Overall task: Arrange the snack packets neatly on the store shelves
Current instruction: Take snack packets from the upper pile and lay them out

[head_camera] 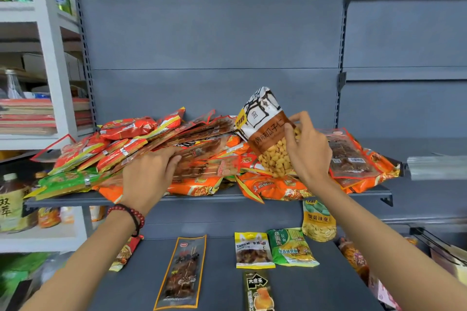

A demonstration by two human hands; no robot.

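Pinched by curled fingers of right hand [308, 151]: white-and-brown plastic packet of yellow kernels [267, 134], tilted above heap of red and orange snack packets [131, 144] on grey metal shelf [189, 199]. Flat on that heap, fingers straight: left hand [149, 171].

Our tally at the shelves
We counted two grey shelves, upper shelf [75, 201] and lower shelf [222, 272]; a left hand [149, 171] and right hand [309, 151]; one bead bracelet [134, 214]; one kernel packet [267, 131]; at least six loose packets [254, 250] below; the heap [141, 144] defied counting.
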